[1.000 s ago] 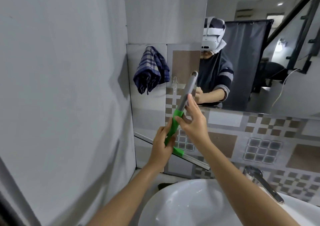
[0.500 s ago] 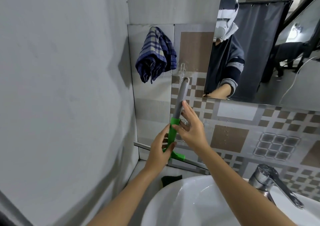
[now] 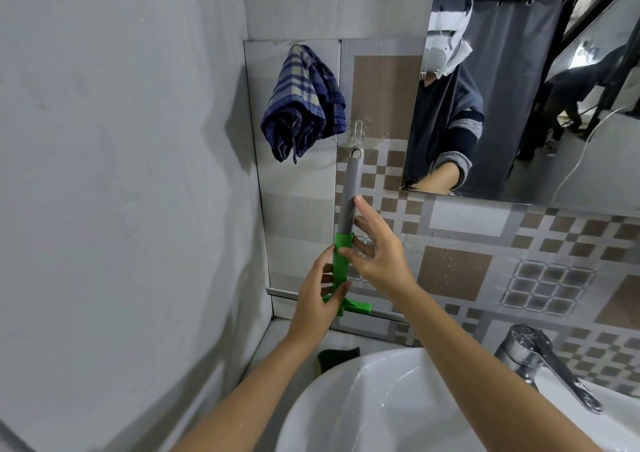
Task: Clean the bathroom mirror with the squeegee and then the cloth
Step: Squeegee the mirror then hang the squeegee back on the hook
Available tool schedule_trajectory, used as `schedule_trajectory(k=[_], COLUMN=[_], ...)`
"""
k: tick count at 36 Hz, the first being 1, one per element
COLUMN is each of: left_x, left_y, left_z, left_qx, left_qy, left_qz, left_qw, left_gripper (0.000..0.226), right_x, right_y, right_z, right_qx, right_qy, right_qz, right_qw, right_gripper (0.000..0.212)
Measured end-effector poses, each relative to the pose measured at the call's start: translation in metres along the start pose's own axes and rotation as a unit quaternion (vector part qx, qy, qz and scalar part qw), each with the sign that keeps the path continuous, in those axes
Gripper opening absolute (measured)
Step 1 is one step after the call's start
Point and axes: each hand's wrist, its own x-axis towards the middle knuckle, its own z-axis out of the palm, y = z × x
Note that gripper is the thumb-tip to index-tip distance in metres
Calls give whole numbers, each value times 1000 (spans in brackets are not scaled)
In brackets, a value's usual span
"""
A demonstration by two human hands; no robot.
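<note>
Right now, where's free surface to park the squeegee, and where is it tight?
Free: the white sink bowl, empty between both forearms and the faucet. The ledge strip along the left wall is bare up to the dark sponge.

Tight: the corner, where the left hand and right hand hold the squeegee under the hook, beside the plaid cloth.

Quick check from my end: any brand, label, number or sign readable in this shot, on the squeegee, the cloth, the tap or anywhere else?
None readable.
Squeegee: plain grey and green, no marking visible.
Checked cloth: pattern only, no tag visible.
Tap: bare metal, no logo visible.
Headset in the mirror: no lettering legible.
</note>
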Motion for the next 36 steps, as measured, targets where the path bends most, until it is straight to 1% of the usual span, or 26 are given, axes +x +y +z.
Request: schedule_trajectory(k=[4, 10, 18, 30, 33, 36], left_x=[2, 7, 18, 32, 31, 32], left_y=[-2, -8, -16, -24, -25, -24], left_z=[0, 1, 4, 15, 17, 14], left_qx=[-5, 5, 13, -9, -13, -19], left_qy=[0, -23, -22, -22, -21, -14], left_qz=[-2, -26, -46, -57, -51, -41], left_qw=[1000, 999, 999, 998, 998, 999], left_gripper=[61, 60, 59, 58, 58, 53], right_x=[2, 3, 6, 12, 11, 7], right_y=[1, 6, 10, 19, 19, 15], right_z=[1, 1, 2, 0, 0, -3], right_qx=[-4, 6, 7, -83, -89, -74], right_qy=[-4, 0, -4, 23, 25, 34], right_qz=[7, 33, 59, 40, 30, 14], right_qw=[1000, 999, 998, 995, 995, 997], right_gripper=[84, 83, 82, 81, 81, 74])
